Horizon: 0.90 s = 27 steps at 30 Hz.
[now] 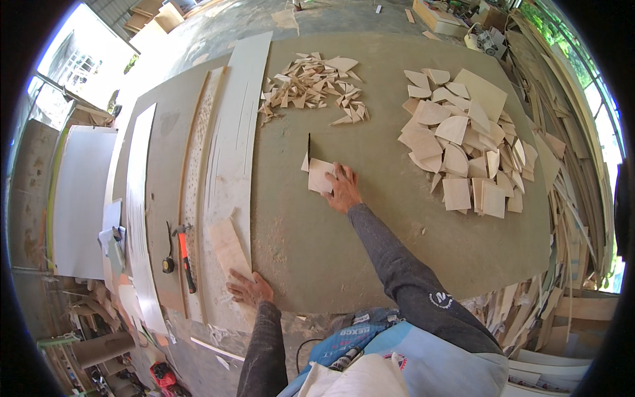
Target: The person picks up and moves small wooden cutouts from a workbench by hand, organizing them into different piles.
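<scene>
Dk-grey sleeves [390,261], rnd wht logo [441,301] on R; lt-blue garment [430,347]

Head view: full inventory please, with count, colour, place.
table: 1, olive-brown, centre
blade: 1, dark, upright at table's middle
square piece: 1, pale wood, beside blade
offcut pile: too many to count, pale, table's far middle
cut-piece pile: too many to count, pale, table's right
board: 1, pale wood, table's left
grey strip: 1, pale grey, table's left
white strip: 1, white, far left
hammer: 1, orange and dark, left
tape measure: 1, dark, left of hammer
stacked scrap: uncounted, brown, right edge
sleeves: 2, dark, lower middle
left hand: 1, bare, on board's near end
right hand: 1, bare, on square piece
</scene>
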Available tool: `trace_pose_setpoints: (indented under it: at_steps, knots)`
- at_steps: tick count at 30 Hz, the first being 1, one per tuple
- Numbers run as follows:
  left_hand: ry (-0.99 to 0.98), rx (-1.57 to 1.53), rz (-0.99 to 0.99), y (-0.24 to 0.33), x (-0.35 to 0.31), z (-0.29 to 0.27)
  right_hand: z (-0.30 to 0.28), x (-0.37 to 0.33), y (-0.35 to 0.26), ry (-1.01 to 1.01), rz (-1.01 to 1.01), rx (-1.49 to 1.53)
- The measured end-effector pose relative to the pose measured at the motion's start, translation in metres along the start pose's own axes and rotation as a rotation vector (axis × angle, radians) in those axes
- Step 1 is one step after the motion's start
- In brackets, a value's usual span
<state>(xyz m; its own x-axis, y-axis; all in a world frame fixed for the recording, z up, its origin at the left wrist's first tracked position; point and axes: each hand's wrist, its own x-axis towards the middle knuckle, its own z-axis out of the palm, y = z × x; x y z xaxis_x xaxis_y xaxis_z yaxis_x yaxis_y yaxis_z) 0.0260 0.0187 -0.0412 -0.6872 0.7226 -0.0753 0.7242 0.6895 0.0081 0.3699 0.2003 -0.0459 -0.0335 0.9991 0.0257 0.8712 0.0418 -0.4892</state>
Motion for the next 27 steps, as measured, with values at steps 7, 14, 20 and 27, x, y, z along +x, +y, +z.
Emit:
trace_pose_setpoints:
  at_steps: [7, 14, 20, 27]
  knots:
    - [-0.003, 0.015, -0.009, -0.002, 0.0, -0.001, 0.009, -0.011, -0.005, 0.045, 0.001, 0.022]
    - [0.01, 0.028, -0.006, -0.004, 0.004, 0.007, 0.007, -0.003, -0.007, 0.028, 0.025, 0.008]
    - [0.013, 0.017, -0.005, -0.004, 0.003, 0.005, -0.003, 0.003, -0.011, 0.024, 0.034, 0.016]
    - [0.027, 0.025, 0.007, -0.003, 0.004, 0.005, 0.0, 0.011, -0.009, 0.04, 0.067, 0.025]
